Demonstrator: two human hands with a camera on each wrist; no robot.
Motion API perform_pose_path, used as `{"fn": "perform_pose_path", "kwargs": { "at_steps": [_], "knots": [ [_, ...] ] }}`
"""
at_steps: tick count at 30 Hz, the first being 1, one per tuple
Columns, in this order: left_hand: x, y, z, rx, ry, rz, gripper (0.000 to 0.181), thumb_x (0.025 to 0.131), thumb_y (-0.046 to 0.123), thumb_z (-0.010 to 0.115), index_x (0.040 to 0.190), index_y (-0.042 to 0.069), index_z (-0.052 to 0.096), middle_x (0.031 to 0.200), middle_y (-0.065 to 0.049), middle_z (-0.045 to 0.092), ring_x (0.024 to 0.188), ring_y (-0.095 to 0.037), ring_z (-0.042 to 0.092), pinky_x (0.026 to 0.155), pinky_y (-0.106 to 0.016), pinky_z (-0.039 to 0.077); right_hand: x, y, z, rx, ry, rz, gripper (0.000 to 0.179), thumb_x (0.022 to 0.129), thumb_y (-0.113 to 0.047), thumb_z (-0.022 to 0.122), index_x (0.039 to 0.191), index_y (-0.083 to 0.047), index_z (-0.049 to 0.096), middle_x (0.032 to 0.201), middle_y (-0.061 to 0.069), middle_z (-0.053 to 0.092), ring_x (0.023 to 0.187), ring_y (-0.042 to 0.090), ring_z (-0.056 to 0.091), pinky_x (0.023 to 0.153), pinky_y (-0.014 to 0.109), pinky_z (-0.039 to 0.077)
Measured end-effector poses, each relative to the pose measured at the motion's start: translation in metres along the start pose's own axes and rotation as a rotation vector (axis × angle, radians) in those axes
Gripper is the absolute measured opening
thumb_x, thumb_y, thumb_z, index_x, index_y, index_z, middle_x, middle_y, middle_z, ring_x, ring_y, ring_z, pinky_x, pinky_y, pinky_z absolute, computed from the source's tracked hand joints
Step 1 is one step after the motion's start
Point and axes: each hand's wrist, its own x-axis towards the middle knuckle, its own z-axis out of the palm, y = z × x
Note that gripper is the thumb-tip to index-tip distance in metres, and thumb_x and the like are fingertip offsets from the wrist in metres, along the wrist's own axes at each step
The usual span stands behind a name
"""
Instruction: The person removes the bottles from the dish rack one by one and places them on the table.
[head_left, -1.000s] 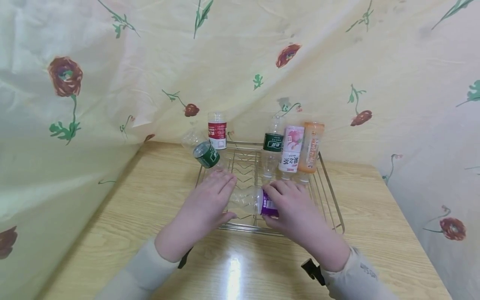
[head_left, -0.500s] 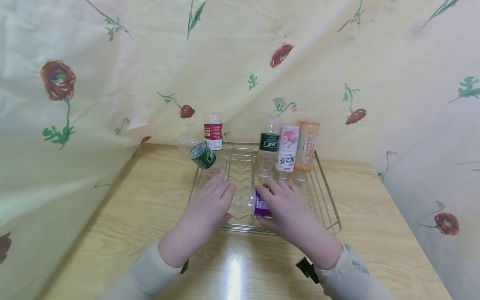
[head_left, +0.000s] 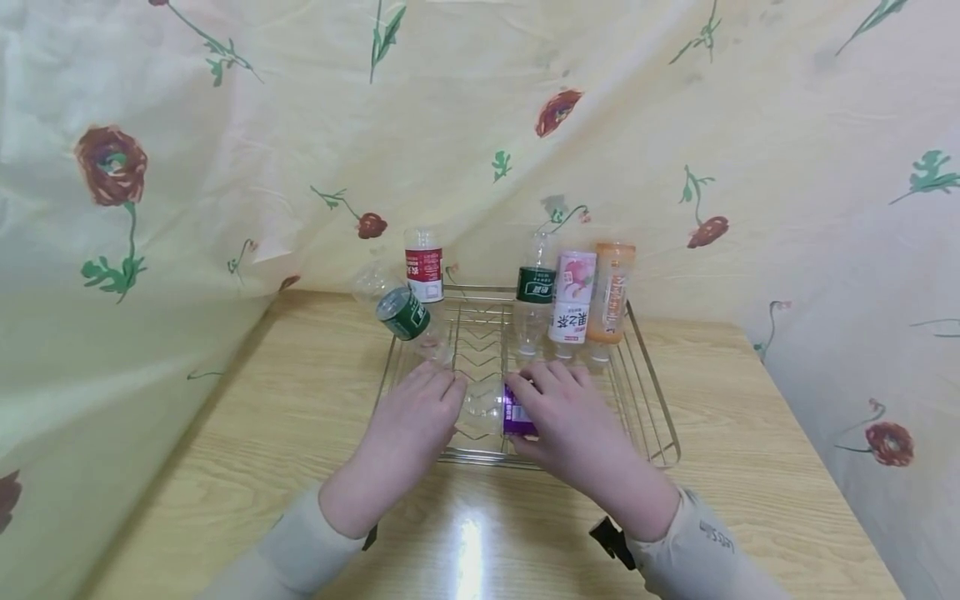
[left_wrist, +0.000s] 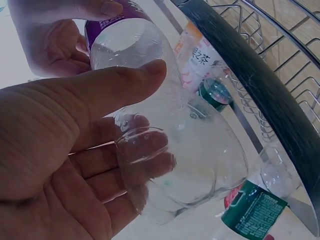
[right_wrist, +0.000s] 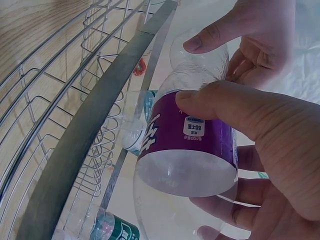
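Observation:
A clear plastic bottle with a purple label (head_left: 517, 412) lies sideways low over the front of the wire rack (head_left: 652, 360). My left hand (head_left: 416, 421) grips its clear end. In the left wrist view, the thumb lies across the clear plastic (left_wrist: 200, 150) and the fingers curl behind it. My right hand (head_left: 573, 412) holds the labelled part, thumb pressed on the purple label (right_wrist: 205, 130) in the right wrist view. Just beyond my left fingers, a green-labelled bottle (head_left: 403, 313) leans over the rack's left side.
Behind it stands a red-labelled bottle (head_left: 424, 275). At the rack's right, another green-labelled bottle (head_left: 536, 285), a pink-and-white bottle (head_left: 573, 296) and an orange bottle (head_left: 611, 292) sit side by side, necks toward me. A flowered cloth (head_left: 450, 125) hangs behind the wooden table (head_left: 315, 358).
My left hand has dropped slightly and its thumb and fingers have drawn in around the bottle's clear end. The right hand keeps its hold. The head view has shifted a little.

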Motion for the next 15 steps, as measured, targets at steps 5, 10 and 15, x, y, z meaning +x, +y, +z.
{"fn": "perform_pose_path", "kwargs": {
  "at_steps": [5, 10, 15],
  "knots": [
    [-0.001, -0.0006, 0.0033, 0.007, 0.022, -0.003, 0.048, 0.072, 0.005, 0.089, 0.115, -0.001, 0.07, 0.108, -0.014, 0.07, 0.107, -0.031, 0.063, 0.106, -0.043, 0.046, 0.0008, -0.0005, 0.0007, -0.001, 0.004, -0.003, 0.063, 0.073, -0.036, 0.09, 0.124, -0.006, 0.068, 0.114, 0.008, 0.066, 0.103, 0.028, 0.059, 0.093, 0.051, 0.047],
    [-0.002, -0.0006, 0.0048, -0.018, 0.056, -0.01, 0.042, 0.073, -0.001, 0.086, 0.112, -0.002, 0.07, 0.107, -0.015, 0.07, 0.105, -0.031, 0.063, 0.106, -0.042, 0.047, 0.0008, 0.0, -0.0002, 0.01, 0.006, 0.001, 0.063, 0.073, -0.036, 0.091, 0.125, -0.007, 0.068, 0.115, 0.007, 0.066, 0.105, 0.028, 0.059, 0.095, 0.052, 0.046],
    [-0.0035, -0.0002, 0.0051, -0.044, 0.078, -0.016, 0.043, 0.07, -0.003, 0.086, 0.109, -0.002, 0.07, 0.107, -0.015, 0.07, 0.106, -0.032, 0.064, 0.107, -0.043, 0.046, -0.0001, 0.0011, -0.0014, 0.033, 0.0, 0.001, 0.065, 0.073, -0.036, 0.092, 0.126, -0.007, 0.068, 0.117, 0.007, 0.066, 0.107, 0.028, 0.059, 0.096, 0.051, 0.046]
  ]
}}
